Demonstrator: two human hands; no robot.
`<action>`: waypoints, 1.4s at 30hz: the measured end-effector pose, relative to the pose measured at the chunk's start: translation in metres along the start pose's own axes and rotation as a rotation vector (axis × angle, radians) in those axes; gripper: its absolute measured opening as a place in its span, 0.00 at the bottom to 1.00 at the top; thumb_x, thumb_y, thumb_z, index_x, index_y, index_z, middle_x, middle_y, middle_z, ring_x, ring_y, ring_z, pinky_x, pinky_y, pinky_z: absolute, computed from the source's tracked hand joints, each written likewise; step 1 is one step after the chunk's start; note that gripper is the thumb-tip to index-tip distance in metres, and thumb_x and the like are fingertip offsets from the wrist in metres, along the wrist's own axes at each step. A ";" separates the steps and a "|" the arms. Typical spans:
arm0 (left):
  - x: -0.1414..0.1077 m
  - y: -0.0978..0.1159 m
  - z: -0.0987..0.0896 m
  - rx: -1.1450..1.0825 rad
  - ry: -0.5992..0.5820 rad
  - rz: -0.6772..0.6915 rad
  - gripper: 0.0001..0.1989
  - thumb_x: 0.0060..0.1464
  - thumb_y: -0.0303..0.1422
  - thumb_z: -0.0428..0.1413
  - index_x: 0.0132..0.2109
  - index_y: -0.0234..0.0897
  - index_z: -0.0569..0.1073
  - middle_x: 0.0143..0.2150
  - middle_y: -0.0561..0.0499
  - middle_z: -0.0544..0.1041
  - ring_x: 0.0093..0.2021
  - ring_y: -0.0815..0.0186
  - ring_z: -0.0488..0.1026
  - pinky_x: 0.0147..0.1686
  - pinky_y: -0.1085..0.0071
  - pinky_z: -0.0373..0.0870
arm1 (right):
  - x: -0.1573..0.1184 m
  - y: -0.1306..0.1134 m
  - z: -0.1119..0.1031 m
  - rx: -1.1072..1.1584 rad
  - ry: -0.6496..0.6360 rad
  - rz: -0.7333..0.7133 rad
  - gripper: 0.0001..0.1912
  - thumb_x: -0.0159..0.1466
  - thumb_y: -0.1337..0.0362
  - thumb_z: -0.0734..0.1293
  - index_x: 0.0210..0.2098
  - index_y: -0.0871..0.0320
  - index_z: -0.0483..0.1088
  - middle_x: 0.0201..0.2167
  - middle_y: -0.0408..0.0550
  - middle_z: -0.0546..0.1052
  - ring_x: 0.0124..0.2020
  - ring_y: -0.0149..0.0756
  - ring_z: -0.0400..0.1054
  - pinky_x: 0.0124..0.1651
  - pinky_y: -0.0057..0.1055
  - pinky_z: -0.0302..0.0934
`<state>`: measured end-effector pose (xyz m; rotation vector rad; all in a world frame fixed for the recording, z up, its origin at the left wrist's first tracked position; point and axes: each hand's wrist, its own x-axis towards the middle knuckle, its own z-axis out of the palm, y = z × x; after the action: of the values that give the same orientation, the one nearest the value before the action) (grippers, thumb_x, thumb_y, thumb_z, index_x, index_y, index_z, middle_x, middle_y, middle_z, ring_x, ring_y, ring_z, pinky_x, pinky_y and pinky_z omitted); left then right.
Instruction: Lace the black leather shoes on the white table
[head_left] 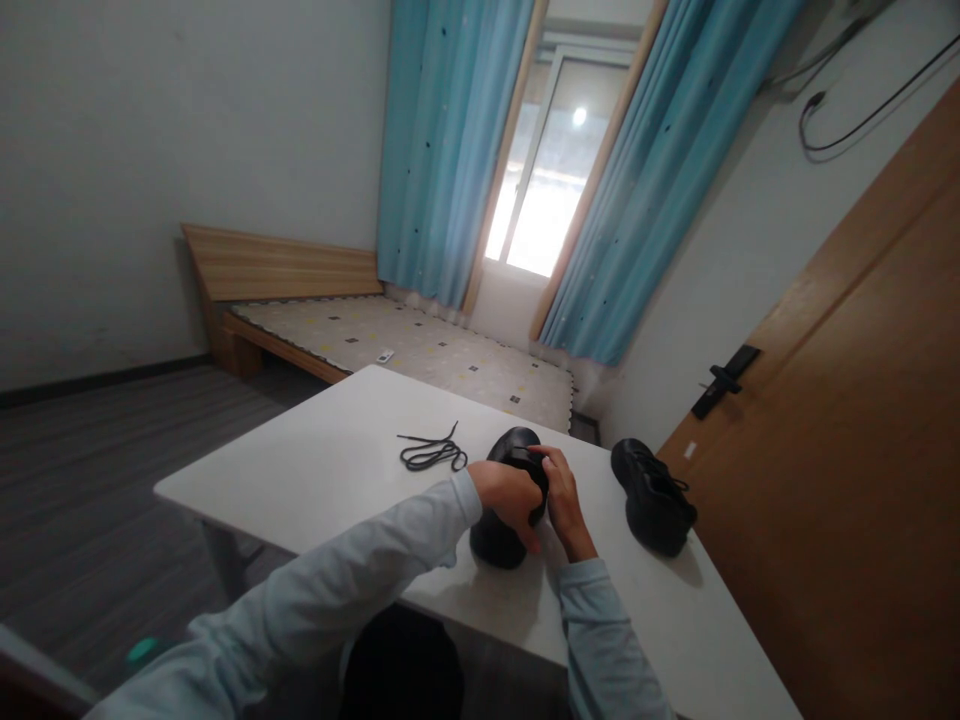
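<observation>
A black shoe (pixel 501 540) stands on the white table (pixel 322 450), its toe toward the far edge. My left hand (pixel 510 495) reaches over the shoe's opening, its fingers bent down at the right side and partly hidden. At the shoe's right side, my right hand (pixel 562 495) rests against the upper with its fingers stretched toward the front. A loose black shoelace (pixel 433 453) lies looped on the table, left of the shoe. Farther right stands a second black shoe (pixel 654 500) with its lace in it.
Beyond the table is a bed (pixel 420 345) with a patterned mattress and a small white object (pixel 385 356) on it. A wooden door (pixel 847 400) is at the right. Blue curtains (pixel 450 130) hang beside the window.
</observation>
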<state>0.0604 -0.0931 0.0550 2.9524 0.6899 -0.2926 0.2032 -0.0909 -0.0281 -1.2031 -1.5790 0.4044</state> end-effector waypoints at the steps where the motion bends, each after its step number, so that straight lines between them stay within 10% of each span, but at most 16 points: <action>1: -0.001 -0.001 0.001 -0.022 0.027 0.010 0.28 0.45 0.52 0.57 0.33 0.25 0.79 0.27 0.38 0.78 0.26 0.59 0.73 0.27 0.70 0.66 | 0.000 0.000 0.000 0.000 -0.001 0.003 0.16 0.63 0.60 0.54 0.40 0.56 0.69 0.41 0.49 0.72 0.47 0.40 0.63 0.53 0.38 0.55; 12: -0.026 -0.052 -0.013 -0.830 0.498 0.105 0.15 0.56 0.41 0.51 0.37 0.32 0.74 0.27 0.50 0.78 0.27 0.70 0.74 0.29 0.78 0.67 | 0.001 0.001 0.000 0.007 0.001 -0.034 0.14 0.63 0.60 0.54 0.38 0.56 0.70 0.39 0.48 0.72 0.45 0.40 0.64 0.52 0.38 0.55; 21: -0.003 -0.132 0.035 -0.860 0.973 -0.513 0.11 0.55 0.35 0.49 0.39 0.32 0.71 0.31 0.49 0.78 0.27 0.70 0.74 0.33 0.74 0.68 | -0.001 -0.007 -0.001 -0.091 -0.002 -0.017 0.14 0.62 0.60 0.58 0.42 0.56 0.70 0.42 0.49 0.73 0.47 0.41 0.63 0.52 0.39 0.54; 29: 0.006 -0.151 0.086 -0.355 0.715 -0.949 0.14 0.55 0.39 0.51 0.43 0.34 0.70 0.43 0.42 0.74 0.46 0.58 0.71 0.43 0.66 0.65 | -0.001 -0.008 0.000 -0.162 -0.035 -0.024 0.13 0.57 0.63 0.62 0.42 0.56 0.69 0.42 0.50 0.73 0.46 0.43 0.64 0.48 0.39 0.59; 42: 0.014 -0.145 0.101 -0.201 0.646 -0.912 0.10 0.57 0.32 0.49 0.43 0.32 0.69 0.44 0.38 0.72 0.51 0.52 0.65 0.48 0.58 0.60 | 0.001 -0.016 0.001 -0.243 -0.077 -0.044 0.20 0.51 0.72 0.60 0.41 0.55 0.72 0.41 0.49 0.75 0.44 0.42 0.66 0.49 0.41 0.60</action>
<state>-0.0091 0.0286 -0.0536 2.3029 1.9608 0.6700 0.1953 -0.0965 -0.0160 -1.3467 -1.7552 0.2371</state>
